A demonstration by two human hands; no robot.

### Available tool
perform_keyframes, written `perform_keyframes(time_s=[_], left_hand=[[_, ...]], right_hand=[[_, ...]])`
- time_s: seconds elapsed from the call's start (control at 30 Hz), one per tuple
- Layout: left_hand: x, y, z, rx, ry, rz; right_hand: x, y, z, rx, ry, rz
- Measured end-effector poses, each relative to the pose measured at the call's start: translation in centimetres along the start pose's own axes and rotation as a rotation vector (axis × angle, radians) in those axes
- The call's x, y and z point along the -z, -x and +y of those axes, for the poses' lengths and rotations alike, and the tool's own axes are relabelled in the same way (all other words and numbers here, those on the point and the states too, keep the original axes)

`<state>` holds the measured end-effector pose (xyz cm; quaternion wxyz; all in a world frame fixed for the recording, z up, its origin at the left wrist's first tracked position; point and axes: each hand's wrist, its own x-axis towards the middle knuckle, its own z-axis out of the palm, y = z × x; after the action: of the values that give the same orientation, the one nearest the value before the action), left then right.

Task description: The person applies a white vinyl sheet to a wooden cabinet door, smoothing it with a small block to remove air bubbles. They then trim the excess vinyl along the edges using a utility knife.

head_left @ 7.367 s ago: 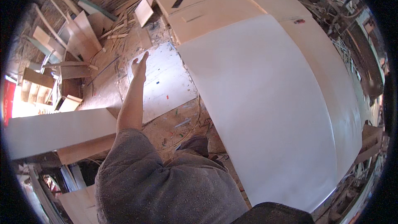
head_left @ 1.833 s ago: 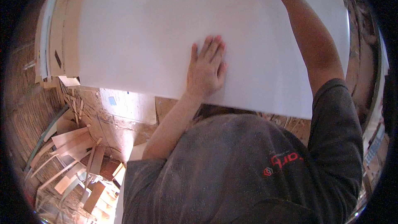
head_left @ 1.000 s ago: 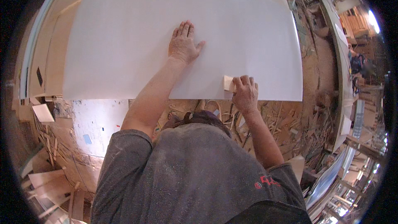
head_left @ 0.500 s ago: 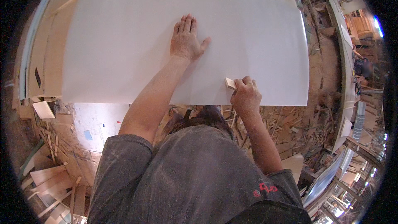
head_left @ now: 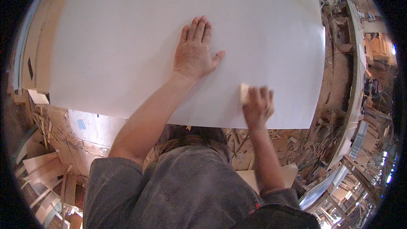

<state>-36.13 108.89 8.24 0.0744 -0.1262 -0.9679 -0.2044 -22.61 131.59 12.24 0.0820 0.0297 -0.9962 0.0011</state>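
Note:
A large white sheet [head_left: 127,46] spreads over a light wooden board [head_left: 48,55] in front of me. My left hand [head_left: 196,55] lies flat on the middle of the sheet, fingers stretched forward and thumb out to the right. Nearer the front edge and further right, my right hand [head_left: 257,105] is closed round a small pale wooden block [head_left: 244,93]. The block's left end sticks out beside my fingers, at the sheet's surface. Motion blurs this hand a little, and the rest of the block is hidden by it.
Wood scraps [head_left: 292,144] litter the floor past the front and right edges. Offcut boards [head_left: 42,167] lie in a heap at the lower left, near a white panel [head_left: 91,127] on the floor. A long beam [head_left: 354,72] runs along the right side.
My right hand has shifted slightly right with the wooden block, which is now turned more upright in view. My left hand stays flat. The view has tilted, and the sheet looks larger.

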Motion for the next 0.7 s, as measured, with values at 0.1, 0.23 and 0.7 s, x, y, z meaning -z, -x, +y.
perform_keyframes(time_s=[0.1,0.23,0.7], left_hand=[[2.1,-0.5,1.0,0.017,-0.025,-0.120],[2.8,-0.7,1.5,0.044,-0.073,-0.207],[2.7,0.3,0.2,0.100,-0.233,-0.182]], right_hand=[[-1.5,-10.1,3.0,-0.006,0.033,0.054],[-4.5,-22.7,7.0,-0.044,0.088,0.102],[-6.9,-44.7,11.0,0.147,-0.128,0.129]])
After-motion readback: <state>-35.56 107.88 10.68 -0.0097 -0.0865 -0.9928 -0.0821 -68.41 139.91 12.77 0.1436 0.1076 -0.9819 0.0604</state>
